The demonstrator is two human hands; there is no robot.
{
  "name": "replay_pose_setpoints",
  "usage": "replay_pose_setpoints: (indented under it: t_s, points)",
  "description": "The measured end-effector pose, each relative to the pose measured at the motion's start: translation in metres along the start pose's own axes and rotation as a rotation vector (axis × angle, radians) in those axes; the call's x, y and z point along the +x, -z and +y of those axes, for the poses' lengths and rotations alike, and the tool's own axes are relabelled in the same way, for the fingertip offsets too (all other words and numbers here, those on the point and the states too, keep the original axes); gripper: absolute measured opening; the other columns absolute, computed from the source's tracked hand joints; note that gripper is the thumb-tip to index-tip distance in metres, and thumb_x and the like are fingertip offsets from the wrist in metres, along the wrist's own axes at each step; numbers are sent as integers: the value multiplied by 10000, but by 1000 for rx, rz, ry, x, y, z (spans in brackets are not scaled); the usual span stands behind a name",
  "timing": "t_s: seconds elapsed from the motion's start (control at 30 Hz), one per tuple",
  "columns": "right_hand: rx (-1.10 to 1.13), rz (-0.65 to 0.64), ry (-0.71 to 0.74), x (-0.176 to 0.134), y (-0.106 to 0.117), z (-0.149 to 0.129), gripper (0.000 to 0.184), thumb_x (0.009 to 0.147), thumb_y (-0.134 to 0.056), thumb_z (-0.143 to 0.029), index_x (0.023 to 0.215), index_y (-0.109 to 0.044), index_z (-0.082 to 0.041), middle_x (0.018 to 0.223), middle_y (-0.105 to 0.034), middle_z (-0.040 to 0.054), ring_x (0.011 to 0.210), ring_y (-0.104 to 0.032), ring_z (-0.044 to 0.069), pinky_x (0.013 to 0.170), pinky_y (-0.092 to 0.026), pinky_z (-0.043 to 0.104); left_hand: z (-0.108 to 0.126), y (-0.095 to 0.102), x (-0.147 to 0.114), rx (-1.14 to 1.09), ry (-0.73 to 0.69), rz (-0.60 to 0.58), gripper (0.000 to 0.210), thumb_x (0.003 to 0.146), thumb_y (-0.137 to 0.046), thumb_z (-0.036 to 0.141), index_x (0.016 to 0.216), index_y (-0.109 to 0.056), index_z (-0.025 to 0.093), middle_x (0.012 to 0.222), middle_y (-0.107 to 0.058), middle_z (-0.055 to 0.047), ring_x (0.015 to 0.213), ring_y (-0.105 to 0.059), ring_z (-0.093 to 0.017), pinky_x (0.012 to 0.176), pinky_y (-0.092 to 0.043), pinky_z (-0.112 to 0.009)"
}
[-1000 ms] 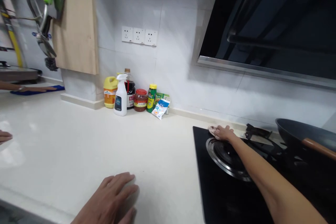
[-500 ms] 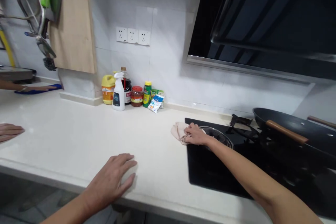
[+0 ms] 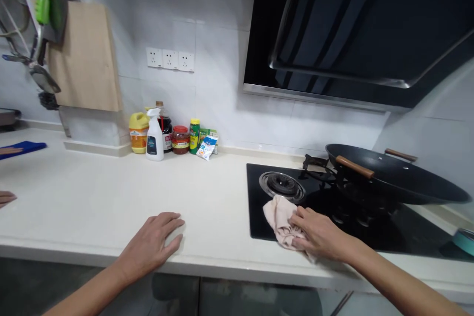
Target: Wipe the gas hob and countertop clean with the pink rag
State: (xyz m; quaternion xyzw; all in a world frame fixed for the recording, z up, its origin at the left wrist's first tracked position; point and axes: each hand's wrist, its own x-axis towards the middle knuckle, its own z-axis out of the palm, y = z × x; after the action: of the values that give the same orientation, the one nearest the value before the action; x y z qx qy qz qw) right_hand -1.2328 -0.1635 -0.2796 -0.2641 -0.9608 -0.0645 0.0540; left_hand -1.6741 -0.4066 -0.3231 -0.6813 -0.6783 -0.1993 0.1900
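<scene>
Seemingly mid-wipe, the right hand (image 3: 320, 234) has fingers clamped on the cloth (image 3: 280, 219) at the front edge of the cooktop (image 3: 259, 219), the left hand (image 3: 150, 242) rests fingers parted on the worktop (image 3: 215, 197), and finished or remaining patches cannot be told apart

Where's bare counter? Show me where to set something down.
Bare counter: between the left hand and hob, and behind that hand up to the spray bottle. Crowded: the row from yellow jug to white packet, and the hob, under wok, cloth and right hand.
</scene>
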Motion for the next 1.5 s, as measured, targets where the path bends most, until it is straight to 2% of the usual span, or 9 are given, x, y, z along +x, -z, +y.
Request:
replay_pose_setpoints:
  t_s: [0.07, 0.17, 0.5, 0.67, 0.8, 1.03, 1.17, 1.33, 1.5]
  points:
    - [-40, 15, 20, -3, 0, 2, 167, 1006, -543, -372, 1093, -607, -246, 1136, -602, 75, 975, -573, 244, 818, -420, 358, -6, -5, -1, 13, -6, 12, 352, 975, -546, 439, 1188, -771, 272, 1254, -762, -77, 1154, -694, -263, 994, -546, -420]
    - [-34, 39, 51, 18, -2, 4, 201, 1063, -427, -340, 1064, -591, -224, 1103, -638, 70, 974, -610, 223, 813, -414, 335, -11, -10, -1, 28, -23, 41, 341, 977, -564, 451, 1192, -768, 283, 1256, -762, -68, 1148, -700, -258, 980, -546, -407]
    - [59, 4, -189, 178, -6, 7, 398, 1096, -317, -460, 1158, -630, -221, 1105, -748, 116, 968, -718, 270, 793, -420, 337, -22, -21, -8, 81, -85, 153, 316, 948, -644, 460, 1224, -743, 344, 1283, -757, -5, 1129, -708, -219, 974, -552, -336]
    - [66, 32, -295, 256, -19, 35, 474, 1099, -252, -418, 1226, -637, -174, 1170, -739, 184, 1077, -705, 301, 871, -469, 381, -25, -24, -15, 100, -88, 170, 362, 939, -660, 475, 1277, -713, 356, 1351, -724, 1, 1191, -681, -222, 1006, -556, -327]
    - [39, 46, -400, 295, -32, 66, 428, 1069, -335, -375, 1258, -644, -147, 1214, -701, 219, 1121, -676, 326, 921, -491, 431, -20, -19, -15, 93, -81, 146, 361, 933, -666, 471, 1274, -716, 361, 1354, -724, 1, 1198, -683, -228, 988, -577, -324]
    - [-36, 149, -464, 315, -45, 115, 387, 1068, -332, -293, 1328, -589, -167, 1431, -544, 211, 1346, -490, 349, 1104, -376, 528, -13, -10, -12, 87, -63, 132, 367, 911, -688, 437, 1275, -710, 395, 1346, -730, 10, 1175, -707, -239, 946, -617, -342]
    - [-23, 107, -453, 315, -49, 143, 378, 1079, -321, -279, 1376, -541, -199, 1361, -593, 172, 1244, -564, 295, 1048, -421, 461, -10, -8, -10, 84, -70, 147, 353, 917, -678, 426, 1265, -719, 385, 1332, -738, -4, 1156, -716, -243, 933, -629, -348]
    - [-33, 23, -504, 299, -51, 175, 408, 1082, -286, -321, 1264, -638, -223, 1303, -609, 185, 1238, -552, 334, 993, -451, 514, -9, -10, -11, 72, -51, 137, 331, 926, -667, 436, 1244, -735, 379, 1318, -740, -9, 1151, -717, -245, 949, -627, -353]
    - [-48, -54, -571, 265, -50, 200, 393, 1049, -368, -340, 1351, -613, -282, 1260, -633, 178, 1221, -548, 363, 991, -433, 608, -10, -13, -12, 58, -45, 151, 315, 930, -668, 434, 1228, -743, 360, 1312, -738, -18, 1154, -712, -236, 959, -622, -346]
